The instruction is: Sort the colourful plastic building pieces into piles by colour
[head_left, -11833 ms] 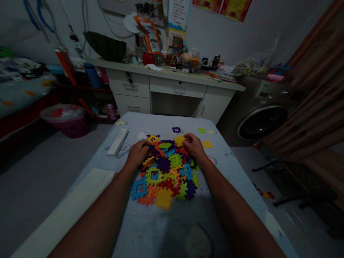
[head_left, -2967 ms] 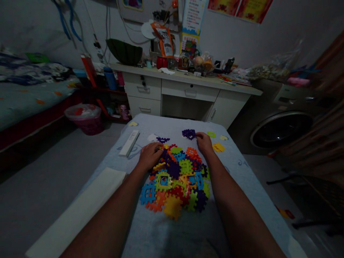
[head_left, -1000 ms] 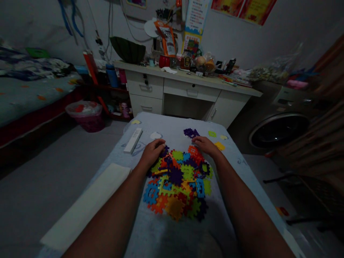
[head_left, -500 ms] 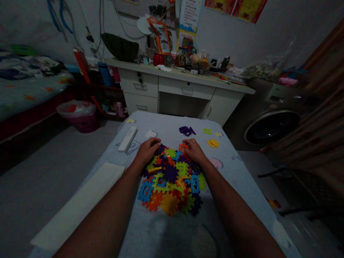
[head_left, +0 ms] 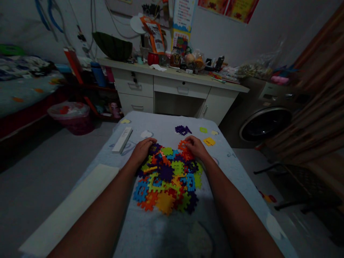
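A pile of flat, notched interlocking plastic pieces (head_left: 166,172) in purple, green, orange, blue, yellow and red lies before me on the cloth-covered table (head_left: 172,229). My left hand (head_left: 142,149) is at the pile's far left edge, its thumb and fingers closed at a purple interlocking piece (head_left: 154,148). Across from it, my right hand (head_left: 196,146) pinches an orange interlocking piece (head_left: 182,144) at the far right edge. The palm sides of both hands are hidden from view.
Beyond the pile lie a purple cluster (head_left: 182,129), a green piece (head_left: 203,130) and yellow pieces (head_left: 209,141). At left are a long white box (head_left: 122,139) and a folded pale cloth (head_left: 72,208). A white desk (head_left: 137,86) stands behind the table.
The view has shifted slightly, moving the scene left. My right hand has drawn a little rightward from the pile, showing more of the orange piece. The left hand stays at the pile's edge.
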{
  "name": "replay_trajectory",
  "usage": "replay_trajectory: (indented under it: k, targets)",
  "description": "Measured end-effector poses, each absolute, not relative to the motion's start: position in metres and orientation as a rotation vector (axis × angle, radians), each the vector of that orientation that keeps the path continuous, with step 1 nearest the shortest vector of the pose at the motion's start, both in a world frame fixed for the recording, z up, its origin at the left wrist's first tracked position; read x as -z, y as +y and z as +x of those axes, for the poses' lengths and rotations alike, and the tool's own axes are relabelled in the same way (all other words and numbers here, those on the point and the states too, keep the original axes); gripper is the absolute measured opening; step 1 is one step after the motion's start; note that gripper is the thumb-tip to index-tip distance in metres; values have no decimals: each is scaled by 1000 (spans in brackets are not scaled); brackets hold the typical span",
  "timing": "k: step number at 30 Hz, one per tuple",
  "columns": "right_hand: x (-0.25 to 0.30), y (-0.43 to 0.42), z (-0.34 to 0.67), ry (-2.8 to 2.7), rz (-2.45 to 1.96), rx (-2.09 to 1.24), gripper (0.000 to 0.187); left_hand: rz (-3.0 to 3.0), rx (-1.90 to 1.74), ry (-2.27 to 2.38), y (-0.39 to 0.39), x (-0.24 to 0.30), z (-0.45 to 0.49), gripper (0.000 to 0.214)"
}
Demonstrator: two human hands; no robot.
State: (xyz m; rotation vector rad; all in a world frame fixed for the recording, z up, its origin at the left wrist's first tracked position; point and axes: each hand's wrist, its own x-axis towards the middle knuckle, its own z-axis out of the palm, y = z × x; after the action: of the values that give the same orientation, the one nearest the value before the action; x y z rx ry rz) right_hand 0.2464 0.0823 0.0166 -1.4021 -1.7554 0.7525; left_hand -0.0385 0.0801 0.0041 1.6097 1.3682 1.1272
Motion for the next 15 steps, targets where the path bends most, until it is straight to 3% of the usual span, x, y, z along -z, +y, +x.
replay_trajectory:
  k: [15]
  targets:
    - [-58,68,339,-1624,-1597,-802,21,1559,-1071,1458,83,4,-37,37]
